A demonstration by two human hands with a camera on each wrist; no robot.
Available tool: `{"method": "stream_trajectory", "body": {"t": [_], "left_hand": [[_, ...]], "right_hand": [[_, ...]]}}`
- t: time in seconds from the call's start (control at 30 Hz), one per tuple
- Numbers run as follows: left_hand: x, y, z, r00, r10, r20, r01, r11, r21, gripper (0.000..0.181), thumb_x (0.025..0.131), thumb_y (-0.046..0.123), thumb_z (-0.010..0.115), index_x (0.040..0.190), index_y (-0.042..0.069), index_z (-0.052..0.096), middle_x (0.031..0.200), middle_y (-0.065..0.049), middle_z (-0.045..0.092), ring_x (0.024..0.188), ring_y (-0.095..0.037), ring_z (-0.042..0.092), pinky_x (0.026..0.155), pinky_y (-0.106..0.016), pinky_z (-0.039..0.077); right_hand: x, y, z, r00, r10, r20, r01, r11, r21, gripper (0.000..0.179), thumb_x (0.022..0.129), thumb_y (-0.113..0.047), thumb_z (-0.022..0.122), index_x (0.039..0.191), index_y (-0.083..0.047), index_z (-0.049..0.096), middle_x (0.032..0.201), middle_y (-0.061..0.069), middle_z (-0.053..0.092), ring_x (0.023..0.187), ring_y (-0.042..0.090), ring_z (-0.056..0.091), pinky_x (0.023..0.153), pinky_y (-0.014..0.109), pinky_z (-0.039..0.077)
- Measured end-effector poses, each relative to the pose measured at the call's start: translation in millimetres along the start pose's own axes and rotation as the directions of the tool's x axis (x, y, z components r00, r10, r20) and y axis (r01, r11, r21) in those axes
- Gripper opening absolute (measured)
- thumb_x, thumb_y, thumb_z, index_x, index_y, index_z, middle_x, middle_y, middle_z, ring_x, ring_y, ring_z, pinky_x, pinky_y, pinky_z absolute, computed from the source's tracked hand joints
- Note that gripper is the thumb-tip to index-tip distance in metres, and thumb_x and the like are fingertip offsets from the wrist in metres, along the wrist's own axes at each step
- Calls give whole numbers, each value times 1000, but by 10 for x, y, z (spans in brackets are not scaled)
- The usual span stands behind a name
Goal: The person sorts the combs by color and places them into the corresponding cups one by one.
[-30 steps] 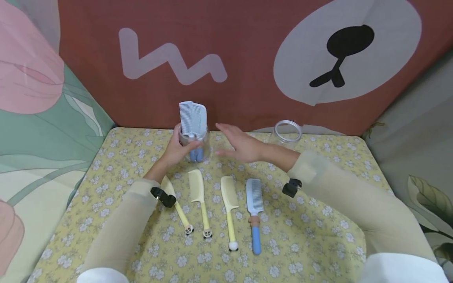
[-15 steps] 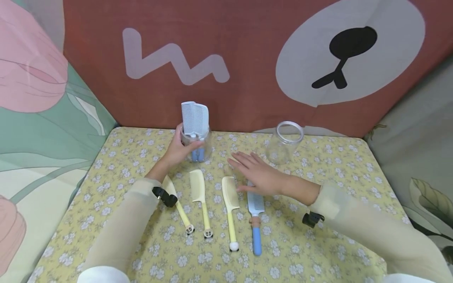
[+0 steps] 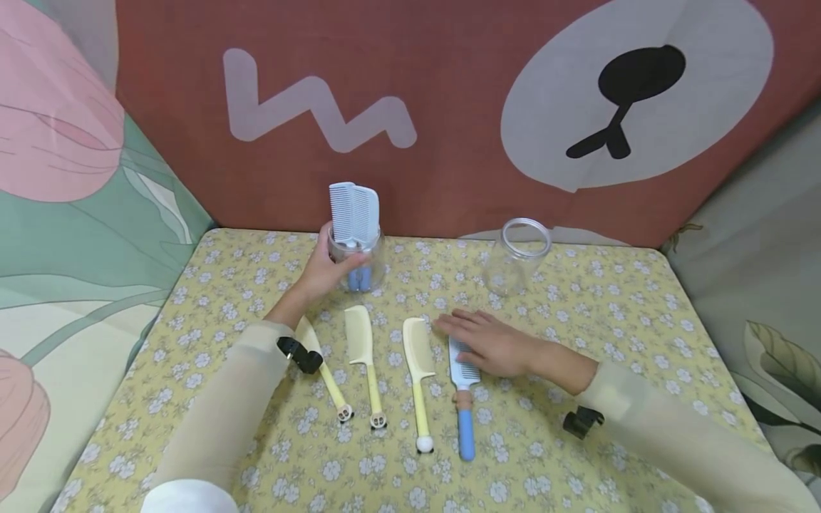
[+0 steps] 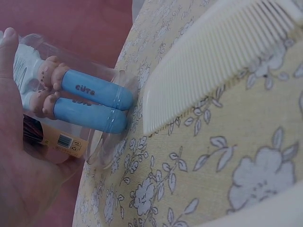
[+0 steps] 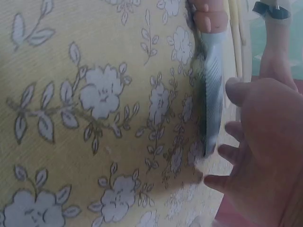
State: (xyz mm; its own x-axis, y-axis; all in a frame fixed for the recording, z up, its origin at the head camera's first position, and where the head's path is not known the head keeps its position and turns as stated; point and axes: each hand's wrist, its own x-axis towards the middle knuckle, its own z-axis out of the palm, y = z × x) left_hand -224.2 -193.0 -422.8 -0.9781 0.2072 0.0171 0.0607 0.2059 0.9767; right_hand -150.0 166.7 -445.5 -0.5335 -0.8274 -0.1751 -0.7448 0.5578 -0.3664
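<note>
My left hand (image 3: 321,272) grips the side of a see-through jar (image 3: 377,265) at the back of the table. Two light-blue combs (image 3: 355,214) stand in it, teeth upward; their blue handles (image 4: 97,90) show through the wall in the left wrist view. Over the toothed end of another blue comb (image 3: 465,431), lying on the table, hovers my right hand (image 3: 492,345), fingers extended. In the right wrist view, that comb (image 5: 214,94) lies beside the fingertips; whether they touch it I cannot tell. Left of it lie three cream combs (image 3: 420,349) with yellow handles, one partly behind my left wrist.
A second transparent jar (image 3: 513,274) stands open-topped at the back right. The table wears a yellow flowered cloth (image 3: 577,313). Behind its far edge rises a reddish-brown fabric backdrop (image 3: 442,178).
My right hand has moved away from the jar with the combs, toward me and to the right, down to the blue comb on the table. My left hand keeps its grip on the jar.
</note>
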Motion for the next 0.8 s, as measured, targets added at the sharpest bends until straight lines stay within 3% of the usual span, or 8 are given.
{"method": "stream_trajectory", "body": {"t": [0.17, 0.27, 0.43, 0.63, 0.8], "left_hand": [[99, -208, -8, 1000, 9, -17, -9, 1000, -6, 92, 94, 21, 74, 161, 17, 11, 159, -16, 31, 145, -34, 32, 120, -51, 26], [109, -257, -9, 999, 23, -27, -22, 1000, 5, 92, 93, 24, 76, 160, 19, 13, 158, -14, 32, 145, -32, 34, 119, -50, 27], [95, -264, -6, 999, 39, -32, -39, 999, 4, 90, 94, 24, 75, 159, 19, 14, 156, -14, 33, 143, -32, 35, 118, -51, 28], [91, -243, 3, 999, 39, -27, -39, 999, 7, 89, 95, 21, 73, 160, 18, 12, 157, -15, 32, 144, -32, 34, 119, -50, 27], [88, -241, 1, 999, 41, -20, -42, 999, -5, 90, 95, 18, 72, 161, 20, 11, 158, -15, 30, 145, -33, 33, 119, -51, 27]], "right_hand": [[-57, 51, -53, 998, -52, 25, 52, 999, 5, 60, 101, -1, 56, 157, -8, 38, 161, 16, 37, 149, 39, 30, 118, 57, 27], [-82, 78, -93, 997, -71, 35, 72, 997, -11, 62, 96, 8, 60, 154, -5, 43, 158, 19, 40, 146, 39, 35, 116, 54, 34], [-93, 79, -115, 997, -63, 41, 66, 996, -66, 61, 93, 2, 71, 150, -6, 50, 156, 18, 43, 143, 37, 40, 109, 50, 43], [-62, 57, -147, 1000, -30, 7, 31, 992, -119, 60, 82, -4, 84, 136, -10, 60, 149, 16, 52, 136, 36, 50, 102, 49, 50], [-43, 47, -242, 995, 84, 58, -76, 989, -126, 55, 74, -8, 91, 120, -17, 62, 122, 6, 63, 114, 28, 61, 88, 45, 56]]}}
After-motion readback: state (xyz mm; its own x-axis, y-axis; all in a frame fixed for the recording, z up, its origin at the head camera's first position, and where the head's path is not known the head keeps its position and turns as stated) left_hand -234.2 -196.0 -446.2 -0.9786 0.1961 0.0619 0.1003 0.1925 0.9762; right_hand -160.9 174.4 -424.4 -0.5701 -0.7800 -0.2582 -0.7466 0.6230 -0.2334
